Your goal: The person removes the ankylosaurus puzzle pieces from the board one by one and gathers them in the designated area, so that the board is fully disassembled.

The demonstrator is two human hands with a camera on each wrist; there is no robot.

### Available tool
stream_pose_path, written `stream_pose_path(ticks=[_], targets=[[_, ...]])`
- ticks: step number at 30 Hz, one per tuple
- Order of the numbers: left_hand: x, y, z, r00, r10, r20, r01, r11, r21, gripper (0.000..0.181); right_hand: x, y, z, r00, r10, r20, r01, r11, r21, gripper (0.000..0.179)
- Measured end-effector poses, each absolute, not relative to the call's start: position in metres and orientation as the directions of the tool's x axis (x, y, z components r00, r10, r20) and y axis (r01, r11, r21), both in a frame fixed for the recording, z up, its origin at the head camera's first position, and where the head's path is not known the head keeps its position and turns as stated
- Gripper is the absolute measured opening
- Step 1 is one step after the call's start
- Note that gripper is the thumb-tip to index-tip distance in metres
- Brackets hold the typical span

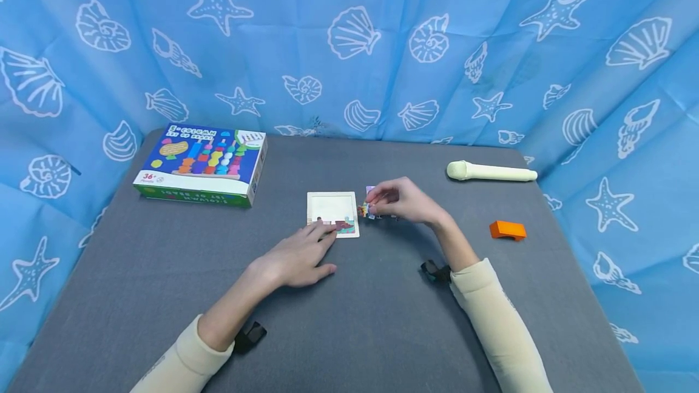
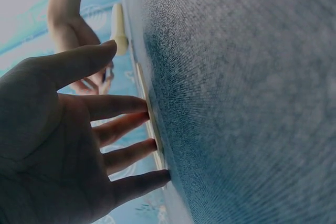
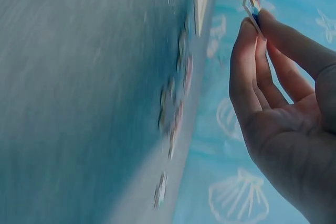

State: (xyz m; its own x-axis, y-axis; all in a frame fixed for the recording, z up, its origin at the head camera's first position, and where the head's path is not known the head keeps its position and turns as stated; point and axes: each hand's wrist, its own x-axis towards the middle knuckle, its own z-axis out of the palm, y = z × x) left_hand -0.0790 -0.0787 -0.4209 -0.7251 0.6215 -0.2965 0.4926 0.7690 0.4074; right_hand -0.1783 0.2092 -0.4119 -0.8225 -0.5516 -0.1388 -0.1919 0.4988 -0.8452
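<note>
A small white-framed jigsaw tray [image 1: 331,194] lies mid-table, with a few coloured pieces [image 1: 345,227] along its near side. My left hand [image 1: 307,255] has its fingers extended over the tray's near-left part; in the left wrist view the fingertips rest at the tray's edge [image 2: 143,85]. Between thumb and fingers, my right hand [image 1: 403,201] pinches a colourful jigsaw piece [image 3: 253,11], just off the tray's right side. Several loose jigsaw pieces [image 3: 176,121] lie on the table below that hand, mostly hidden by it in the head view.
A boxed bead set [image 1: 199,165] stands at the back left. Toward the back right lies a cream microphone-shaped stick [image 1: 491,171], and nearer sits an orange arched block [image 1: 508,230]. A blue shell-print curtain [image 1: 349,77] surrounds the grey table [image 1: 355,332].
</note>
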Motion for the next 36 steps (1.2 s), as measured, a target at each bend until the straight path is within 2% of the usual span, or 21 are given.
stream_pose_path(ticks=[9, 18, 36], targets=[[-0.078, -0.079, -0.421, -0.728, 0.62, -0.293, 0.49, 0.769, 0.41, 0.072, -0.175, 0.261, -0.405, -0.84, -0.503, -0.203, -0.123, 0.541, -0.832, 0.022], [-0.078, -0.08, -0.421, -0.726, 0.623, -0.291, 0.491, 0.766, 0.414, 0.073, -0.183, 0.301, -0.416, -0.867, -0.444, -0.227, -0.102, 0.604, -0.79, 0.023], [-0.078, -0.08, -0.421, -0.725, 0.621, -0.298, 0.485, 0.767, 0.42, 0.072, -0.183, 0.316, -0.416, -0.863, -0.42, -0.28, -0.103, 0.69, -0.717, 0.021]])
